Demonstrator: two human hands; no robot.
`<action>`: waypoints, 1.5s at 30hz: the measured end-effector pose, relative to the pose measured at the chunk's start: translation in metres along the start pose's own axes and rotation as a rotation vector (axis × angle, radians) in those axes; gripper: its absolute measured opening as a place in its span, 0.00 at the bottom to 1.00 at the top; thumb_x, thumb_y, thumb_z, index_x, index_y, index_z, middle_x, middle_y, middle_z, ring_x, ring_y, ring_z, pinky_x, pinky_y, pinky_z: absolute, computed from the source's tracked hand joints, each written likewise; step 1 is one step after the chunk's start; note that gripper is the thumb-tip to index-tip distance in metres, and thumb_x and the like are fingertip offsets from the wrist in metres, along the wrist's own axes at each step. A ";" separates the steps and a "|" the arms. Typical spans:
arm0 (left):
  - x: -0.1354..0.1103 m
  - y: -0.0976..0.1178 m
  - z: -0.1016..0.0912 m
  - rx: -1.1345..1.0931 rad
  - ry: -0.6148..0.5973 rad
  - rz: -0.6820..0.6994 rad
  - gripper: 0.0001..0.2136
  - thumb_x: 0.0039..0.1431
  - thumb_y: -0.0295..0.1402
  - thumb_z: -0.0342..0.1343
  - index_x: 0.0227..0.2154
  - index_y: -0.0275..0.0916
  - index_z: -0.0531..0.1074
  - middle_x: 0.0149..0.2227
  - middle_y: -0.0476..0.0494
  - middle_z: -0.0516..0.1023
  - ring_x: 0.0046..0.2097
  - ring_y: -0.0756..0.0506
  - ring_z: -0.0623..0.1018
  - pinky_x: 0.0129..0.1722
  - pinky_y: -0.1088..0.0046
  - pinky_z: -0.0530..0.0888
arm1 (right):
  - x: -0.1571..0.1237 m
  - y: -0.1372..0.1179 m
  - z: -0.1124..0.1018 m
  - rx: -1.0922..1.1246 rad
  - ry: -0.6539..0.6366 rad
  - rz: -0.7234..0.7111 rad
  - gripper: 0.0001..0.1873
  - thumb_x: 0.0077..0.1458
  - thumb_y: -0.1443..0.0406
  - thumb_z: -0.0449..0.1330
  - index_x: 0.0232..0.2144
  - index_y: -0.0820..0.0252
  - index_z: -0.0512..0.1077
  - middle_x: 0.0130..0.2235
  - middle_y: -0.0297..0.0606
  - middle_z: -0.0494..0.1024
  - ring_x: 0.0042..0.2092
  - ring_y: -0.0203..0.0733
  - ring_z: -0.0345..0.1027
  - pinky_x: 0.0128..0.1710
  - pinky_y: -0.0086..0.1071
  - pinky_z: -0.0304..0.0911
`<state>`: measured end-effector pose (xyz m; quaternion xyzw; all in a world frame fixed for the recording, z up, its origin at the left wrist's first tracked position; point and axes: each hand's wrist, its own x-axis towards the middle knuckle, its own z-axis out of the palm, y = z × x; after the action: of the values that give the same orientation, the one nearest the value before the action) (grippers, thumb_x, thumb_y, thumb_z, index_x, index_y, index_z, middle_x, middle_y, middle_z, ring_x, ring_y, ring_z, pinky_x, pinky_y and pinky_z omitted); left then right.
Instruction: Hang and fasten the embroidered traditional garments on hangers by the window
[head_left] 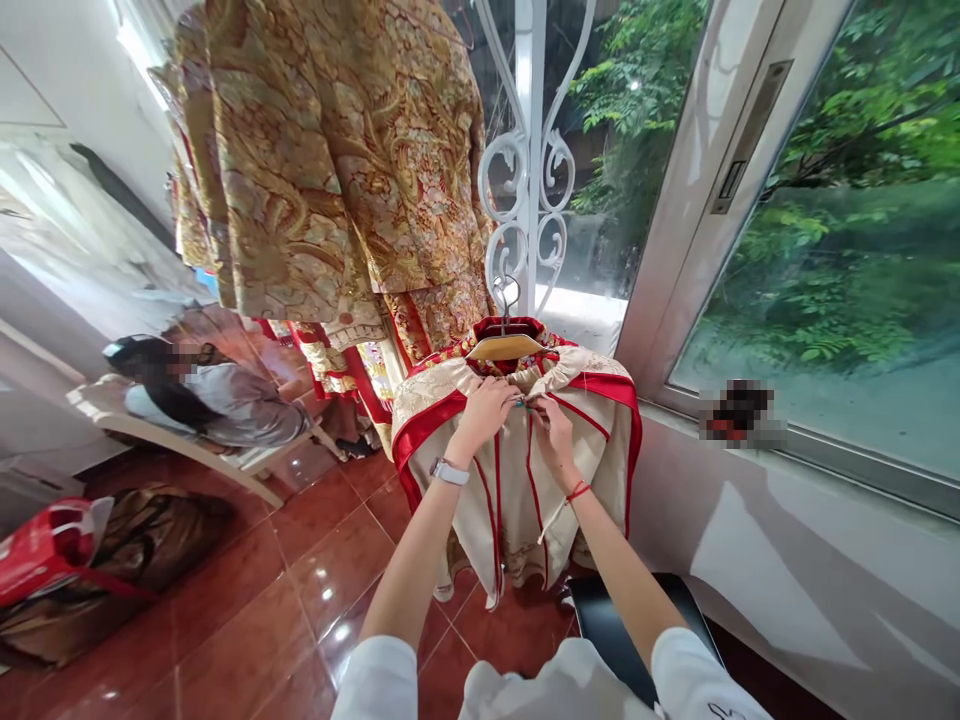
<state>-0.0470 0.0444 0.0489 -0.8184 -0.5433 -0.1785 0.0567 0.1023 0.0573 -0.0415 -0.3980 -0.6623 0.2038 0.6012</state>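
A cream garment with red trim (517,490) hangs in front of me from a wooden hanger (506,347) with a metal hook. Its gathered top edge lies just below the hanger. My left hand (487,408), with a watch on the wrist, is closed on that edge left of centre. Close by on the right, my right hand (553,432) pinches the same edge, a red string round its wrist. A small teal spot shows between the fingertips, too small to name. From near the right wrist a thin pale cord (553,522) dangles against the cloth.
Large gold embroidered garments (352,170) hang at the upper left. A white scrolled metal grille (529,170) stands before the window. A person (217,400) sits on a pale chair to the left. Bags (120,560) lie on the red tile floor; a black seat (637,630) is below right.
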 end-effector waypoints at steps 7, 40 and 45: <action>-0.001 -0.002 -0.007 -0.040 -0.124 0.013 0.14 0.68 0.30 0.44 0.43 0.41 0.75 0.44 0.43 0.79 0.47 0.42 0.71 0.51 0.59 0.60 | -0.013 -0.003 -0.002 -0.052 0.154 -0.042 0.13 0.60 0.64 0.51 0.30 0.57 0.75 0.38 0.43 0.76 0.43 0.44 0.69 0.45 0.38 0.67; -0.063 -0.004 -0.045 -0.099 0.415 -0.348 0.19 0.59 0.40 0.55 0.52 0.42 0.69 0.50 0.39 0.74 0.53 0.37 0.72 0.56 0.56 0.64 | -0.003 -0.022 -0.043 -0.481 0.404 0.137 0.40 0.50 0.48 0.61 0.60 0.62 0.60 0.59 0.57 0.65 0.61 0.63 0.57 0.60 0.60 0.52; -0.007 -0.019 -0.022 0.096 0.439 -0.428 0.25 0.62 0.38 0.52 0.61 0.38 0.62 0.55 0.33 0.72 0.56 0.31 0.68 0.56 0.52 0.63 | 0.082 -0.026 -0.029 -0.584 0.333 0.267 0.28 0.50 0.60 0.60 0.55 0.57 0.70 0.66 0.55 0.55 0.65 0.72 0.46 0.56 0.74 0.42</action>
<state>-0.0715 0.0397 0.0648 -0.6238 -0.6857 -0.3331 0.1726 0.1264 0.0987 0.0360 -0.6638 -0.5276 0.0148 0.5298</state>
